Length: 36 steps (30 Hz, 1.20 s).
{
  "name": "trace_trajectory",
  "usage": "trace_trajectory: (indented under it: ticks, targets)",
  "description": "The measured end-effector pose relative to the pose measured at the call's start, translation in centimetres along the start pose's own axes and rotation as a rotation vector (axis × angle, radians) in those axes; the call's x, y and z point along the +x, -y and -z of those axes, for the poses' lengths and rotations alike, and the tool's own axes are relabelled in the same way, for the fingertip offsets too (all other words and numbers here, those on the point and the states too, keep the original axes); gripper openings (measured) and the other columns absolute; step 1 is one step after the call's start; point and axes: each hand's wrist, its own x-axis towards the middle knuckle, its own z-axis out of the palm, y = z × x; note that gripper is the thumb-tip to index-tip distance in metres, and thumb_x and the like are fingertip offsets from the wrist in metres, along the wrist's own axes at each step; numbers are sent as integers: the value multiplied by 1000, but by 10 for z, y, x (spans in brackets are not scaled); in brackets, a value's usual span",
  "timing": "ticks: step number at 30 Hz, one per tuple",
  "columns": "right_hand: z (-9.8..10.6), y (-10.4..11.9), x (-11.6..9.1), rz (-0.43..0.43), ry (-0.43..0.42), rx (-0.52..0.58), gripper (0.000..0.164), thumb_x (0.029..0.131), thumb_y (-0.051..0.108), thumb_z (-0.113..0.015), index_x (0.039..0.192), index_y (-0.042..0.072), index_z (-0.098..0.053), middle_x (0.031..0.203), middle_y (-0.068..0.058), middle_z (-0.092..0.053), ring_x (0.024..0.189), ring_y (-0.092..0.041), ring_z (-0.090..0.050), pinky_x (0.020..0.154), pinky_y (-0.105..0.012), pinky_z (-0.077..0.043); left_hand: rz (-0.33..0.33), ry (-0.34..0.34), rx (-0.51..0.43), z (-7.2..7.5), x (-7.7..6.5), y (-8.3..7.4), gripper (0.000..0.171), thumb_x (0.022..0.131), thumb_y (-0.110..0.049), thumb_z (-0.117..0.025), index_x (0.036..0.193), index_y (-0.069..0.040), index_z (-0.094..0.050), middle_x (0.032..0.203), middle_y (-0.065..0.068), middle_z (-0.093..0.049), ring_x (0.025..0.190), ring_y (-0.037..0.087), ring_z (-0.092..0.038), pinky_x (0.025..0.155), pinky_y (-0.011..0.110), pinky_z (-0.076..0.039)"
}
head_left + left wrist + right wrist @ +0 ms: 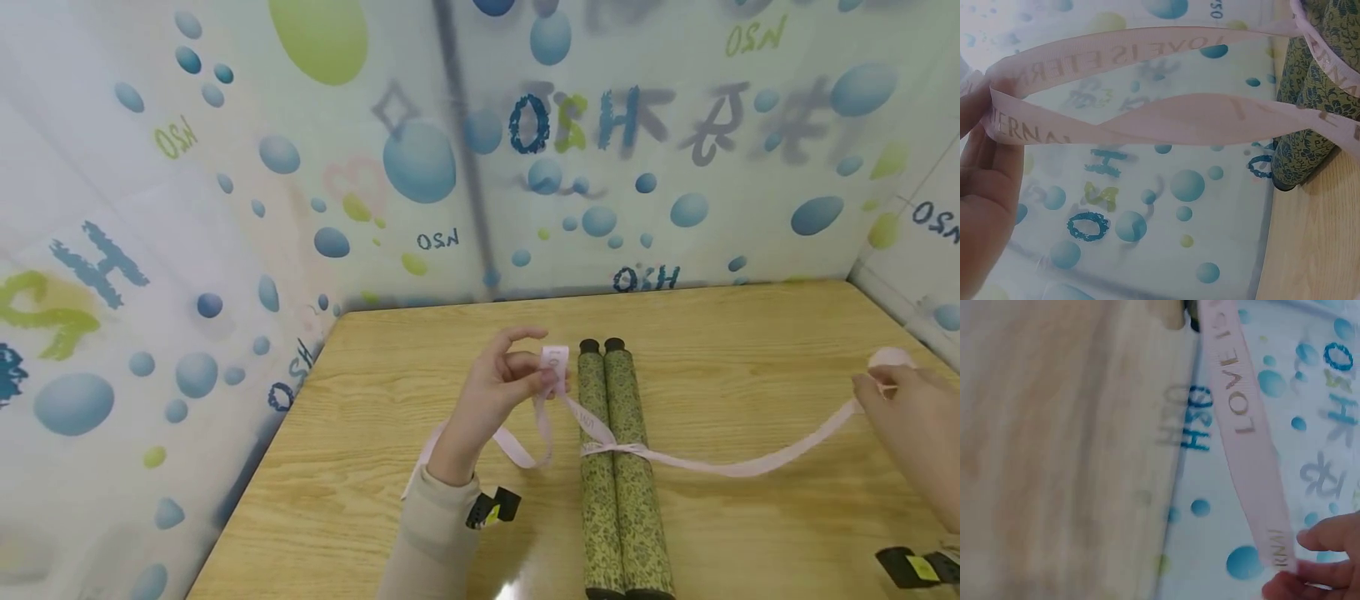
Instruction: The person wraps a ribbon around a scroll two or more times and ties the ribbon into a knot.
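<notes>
Two green patterned scrolls [626, 500] with black end knobs lie side by side on the table. A pink ribbon [750, 467] printed with lettering is tied around their middle. My left hand [498, 379] pinches a folded loop of that ribbon left of the scrolls, and a loose tail trails behind the wrist. In the left wrist view the ribbon [1172, 119] runs in two strands from the fingers to the scrolls [1310, 137]. Far to the right, my right hand [911, 417] pinches the other length of ribbon, which sags slightly between knot and fingers.
The wooden table [337, 467] meets a wall covering [600, 167] printed with blue and green drops at its back and left edges. Black straps with small devices [493, 507] sit on both wrists.
</notes>
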Motion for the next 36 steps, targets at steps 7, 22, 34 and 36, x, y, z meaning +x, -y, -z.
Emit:
trace_trajectory:
  ticks: [7, 22, 34, 36]
  targets:
    - [-23, 70, 13, 532, -83, 84, 12, 84, -7, -62, 96, -6, -61, 90, -23, -59, 74, -36, -57, 58, -46, -46, -42, 13, -14, 2, 1, 1, 58, 89, 8, -56, 138, -14, -36, 94, 5, -70, 84, 20, -67, 75, 32, -53]
    - [-78, 168, 7, 1151, -70, 367, 35, 73, -17, -66, 97, 8, -69, 97, -5, -65, 88, -22, -59, 71, -36, -49, -18, 21, 19, 4, 2, 8, 60, 90, 6, -55, 140, -22, -38, 94, 4, -69, 85, 20, -66, 78, 33, -52]
    - [-89, 179, 3, 964, 210, 254, 25, 83, -8, -61, 105, 2, -69, 113, -16, -61, 100, -33, -57, 79, -45, -50, 18, 1, 15, 5, 2, 4, 64, 89, 7, -56, 142, -22, -34, 93, 8, -68, 85, 20, -67, 80, 40, -52]
    - [-76, 187, 2, 860, 238, 313, 23, 87, -3, -60, 108, 3, -68, 114, -15, -60, 103, -34, -56, 81, -48, -48, 18, -6, 22, 5, 1, 2, 65, 89, 6, -57, 142, -24, -33, 92, 7, -68, 85, 20, -67, 80, 39, -52]
